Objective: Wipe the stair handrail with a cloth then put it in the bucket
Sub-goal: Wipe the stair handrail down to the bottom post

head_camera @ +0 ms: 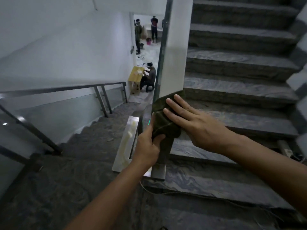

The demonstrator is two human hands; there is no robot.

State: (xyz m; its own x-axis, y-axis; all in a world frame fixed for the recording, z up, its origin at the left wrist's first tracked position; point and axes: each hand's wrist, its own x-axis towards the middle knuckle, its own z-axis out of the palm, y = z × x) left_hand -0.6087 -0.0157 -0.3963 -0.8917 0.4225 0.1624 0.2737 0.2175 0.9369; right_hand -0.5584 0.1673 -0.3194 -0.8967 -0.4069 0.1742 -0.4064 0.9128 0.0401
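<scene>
A dark green cloth (163, 119) is draped over the top of the steel stair handrail (127, 140) at the landing. My left hand (147, 146) grips the cloth's lower edge, thumb and fingers pinched on it. My right hand (192, 123) lies flat on the cloth with the fingers stretched out, pressing it against the rail. A small red bucket (148, 41) stands far below on the lower floor, beyond the doorway.
Stone steps (240, 90) rise on the right; another flight goes down on the left beside a glass-and-steel railing (103, 100). A white pillar (174, 47) stands behind the cloth. Below, a person sits at a yellow table (135, 75); two others stand further back.
</scene>
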